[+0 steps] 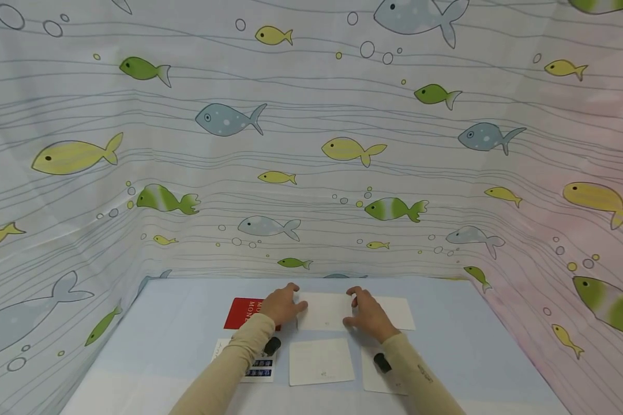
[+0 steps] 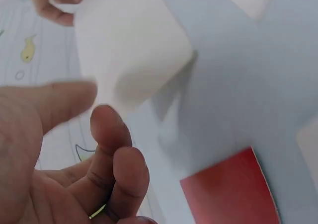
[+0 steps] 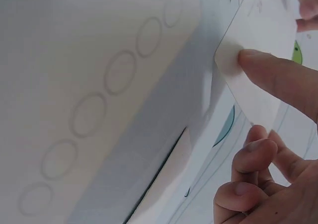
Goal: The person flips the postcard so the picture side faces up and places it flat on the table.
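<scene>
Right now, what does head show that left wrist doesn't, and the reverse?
Only head: lettering on the red card, blue printed bars on the near-left card, a black device at the left wrist and another at the right.

Only left wrist: finger pads of the left hand.

Both: red card, far middle white card, left hand, right hand, fish-patterned backdrop.

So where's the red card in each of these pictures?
Head: red card, lower half, left of centre, partly behind left hand.
Left wrist: bottom, right of centre.
Right wrist: not in it.
Shared landmark: white card between left hand and right hand; upper left in left wrist, upper right in right wrist.
</scene>
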`<state>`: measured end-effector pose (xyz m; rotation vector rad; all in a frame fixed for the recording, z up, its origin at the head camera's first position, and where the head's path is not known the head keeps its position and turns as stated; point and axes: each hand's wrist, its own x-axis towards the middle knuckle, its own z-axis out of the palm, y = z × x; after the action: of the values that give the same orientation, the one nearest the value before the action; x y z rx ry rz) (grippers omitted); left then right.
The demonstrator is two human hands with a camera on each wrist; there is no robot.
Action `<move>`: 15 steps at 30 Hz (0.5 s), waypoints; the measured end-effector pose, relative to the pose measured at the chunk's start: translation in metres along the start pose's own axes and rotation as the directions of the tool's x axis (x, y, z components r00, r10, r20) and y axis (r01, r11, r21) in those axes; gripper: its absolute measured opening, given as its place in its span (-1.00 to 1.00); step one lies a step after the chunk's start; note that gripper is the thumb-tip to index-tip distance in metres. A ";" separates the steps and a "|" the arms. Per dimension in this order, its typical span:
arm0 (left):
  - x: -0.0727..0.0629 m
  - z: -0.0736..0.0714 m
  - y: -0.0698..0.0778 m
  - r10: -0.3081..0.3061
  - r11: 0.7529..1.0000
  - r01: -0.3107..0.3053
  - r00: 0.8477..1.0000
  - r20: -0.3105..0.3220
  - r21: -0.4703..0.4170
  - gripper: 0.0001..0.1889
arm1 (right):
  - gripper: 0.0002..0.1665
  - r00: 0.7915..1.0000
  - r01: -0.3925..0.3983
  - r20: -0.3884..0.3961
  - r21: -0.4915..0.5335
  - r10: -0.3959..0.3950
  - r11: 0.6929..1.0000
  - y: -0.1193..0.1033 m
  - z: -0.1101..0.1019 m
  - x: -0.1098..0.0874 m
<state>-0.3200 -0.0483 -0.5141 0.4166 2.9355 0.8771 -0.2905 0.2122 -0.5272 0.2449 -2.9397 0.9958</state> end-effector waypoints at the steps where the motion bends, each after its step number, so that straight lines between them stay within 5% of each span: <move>1: -0.001 -0.001 0.001 -0.008 0.999 0.007 1.000 -0.002 -0.031 -0.50 | -0.17 1.000 0.002 -0.008 -0.001 -0.002 1.000 0.000 0.000 -0.001; 7: -0.004 -0.002 0.002 -0.035 0.977 0.038 0.999 0.016 -0.208 -0.64 | -0.18 0.999 0.021 -0.031 0.006 -0.020 1.000 -0.001 -0.001 -0.009; 15: -0.004 -0.003 0.002 -0.049 0.953 0.047 0.999 -0.002 -0.300 -0.69 | -0.20 0.996 0.062 -0.064 0.008 -0.061 0.998 -0.001 0.000 -0.012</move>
<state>-0.3163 -0.0499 -0.5106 0.3199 2.7397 1.2949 -0.2781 0.2133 -0.5281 0.2962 -2.8521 0.9919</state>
